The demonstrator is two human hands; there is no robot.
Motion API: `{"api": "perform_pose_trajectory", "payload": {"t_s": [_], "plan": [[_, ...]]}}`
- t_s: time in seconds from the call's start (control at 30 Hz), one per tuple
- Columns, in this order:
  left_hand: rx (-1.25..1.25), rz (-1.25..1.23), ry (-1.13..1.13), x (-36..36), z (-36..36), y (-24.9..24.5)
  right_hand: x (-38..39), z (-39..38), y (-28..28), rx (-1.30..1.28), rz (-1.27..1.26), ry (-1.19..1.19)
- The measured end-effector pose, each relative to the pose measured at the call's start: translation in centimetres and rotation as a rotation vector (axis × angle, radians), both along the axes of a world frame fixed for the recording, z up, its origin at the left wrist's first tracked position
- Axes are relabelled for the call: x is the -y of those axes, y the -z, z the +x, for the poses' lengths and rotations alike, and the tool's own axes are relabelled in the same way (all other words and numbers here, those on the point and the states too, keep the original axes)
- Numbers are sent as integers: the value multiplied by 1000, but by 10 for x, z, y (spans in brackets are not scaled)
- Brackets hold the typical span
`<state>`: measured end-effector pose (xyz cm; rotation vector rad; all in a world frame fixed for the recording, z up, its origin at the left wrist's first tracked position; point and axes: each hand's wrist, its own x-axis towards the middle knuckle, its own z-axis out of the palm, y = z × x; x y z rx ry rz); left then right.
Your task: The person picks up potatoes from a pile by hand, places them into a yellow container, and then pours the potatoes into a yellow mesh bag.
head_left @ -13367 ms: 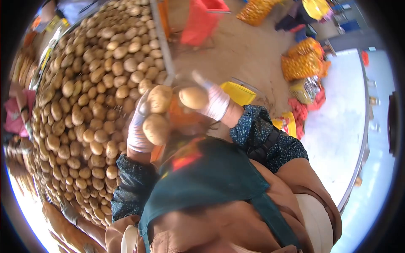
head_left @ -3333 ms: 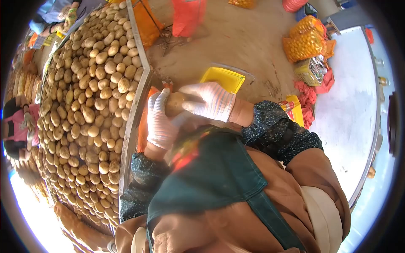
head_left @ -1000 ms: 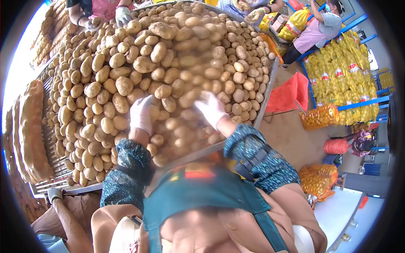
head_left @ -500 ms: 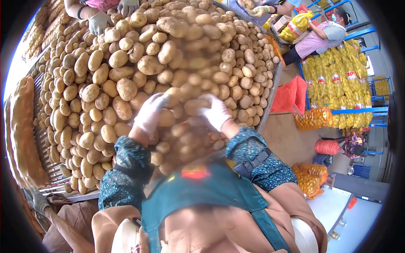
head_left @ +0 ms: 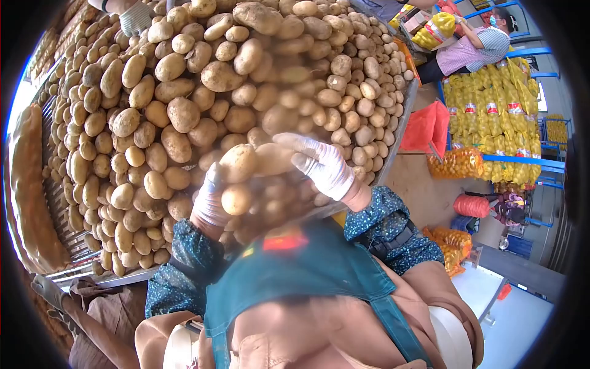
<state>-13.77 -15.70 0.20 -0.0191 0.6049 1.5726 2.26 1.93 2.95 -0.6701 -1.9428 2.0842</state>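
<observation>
My left hand (head_left: 210, 202), in a white glove, is closed around the near side of a round potato (head_left: 238, 162). A smaller potato (head_left: 236, 200) lies against its palm side. My right hand (head_left: 322, 165), gloved too, has its fingers and thumb curved about the end of a longer, blurred potato (head_left: 272, 160). Both hands are close together above the near part of a big heap of potatoes (head_left: 178, 114). A blurry patch in the middle of the view hides the detail between and below the hands.
A metal rim (head_left: 396, 144) bounds the heap on the right. Beyond it are a red sack (head_left: 424, 129), stacked yellow net bags (head_left: 491, 114) and a person (head_left: 470, 49) with a yellow bag. Other people's gloved hands show at top left (head_left: 137, 18) and lower left (head_left: 49, 292).
Both hands have drawn nearer to me and shifted slightly; the left now has a round potato raised in it. The co-worker's gloved hands at the top have moved partly out of view.
</observation>
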Motion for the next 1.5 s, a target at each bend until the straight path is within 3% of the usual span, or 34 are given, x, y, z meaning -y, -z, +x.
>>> {"api": "perform_pose_trajectory", "payload": {"t_s": [0.27, 0.37, 0.47, 0.57, 0.6, 0.7, 0.8, 0.9, 0.93, 1.03, 1.07, 1.1, 1.17, 1.2, 1.27, 1.3, 1.33, 1.37, 1.4, 1.5], "plan": [[33, -58, -68, 3, 5, 29, 11, -6, 0, -3, 74, 113], [84, -50, -86, 12, 6, 40, 15, -7, 4, 35, -278, 170], [294, -160, -114, 8, 11, 5, 16, -11, 9, -25, -220, 88], [286, -267, -132, 11, 19, -11, 1, -19, 4, 135, -413, 114], [276, -290, -149, 14, 20, -12, -9, -22, 10, 153, -168, 99], [354, -262, -205, 29, 15, -4, -49, -29, 55, 289, 1589, -128], [396, -225, -274, 40, 16, 20, -58, -46, 86, 74, 1731, -470], [394, -210, -285, 50, 12, 26, -70, -64, 97, 100, 1751, -592], [393, -217, -301, 52, 11, 23, -70, -66, 93, 215, 1729, -586], [321, -216, -346, 59, 9, 14, -62, -60, 74, 91, 1473, -319], [279, -244, -377, 58, 9, 7, -40, -50, 62, 111, 572, 40], [299, -166, -354, 61, 6, 11, -41, -46, 68, -46, 161, 107], [336, -11, -301, 69, -1, 18, -46, -40, 77, 145, -193, 109], [294, -134, -364, 61, 1, 6, -47, -40, 78, 240, -377, 107], [69, 32, -320, 68, 2, 20, -46, -44, 83, 422, -747, 93], [-41, 113, -313, 71, 3, 27, -39, -51, 91, 492, -234, -60], [-333, 79, -336, 72, 8, 36, -29, -62, 88, 612, 301, -149], [-627, 47, -351, 74, 11, 41, -22, -73, 82, 735, 352, -118], [-510, 0, -363, 72, 11, 34, -16, -84, 73, 879, 528, -163], [-165, -125, -402, 56, 15, -10, -17, -102, 45, 1022, 552, -310]]}}
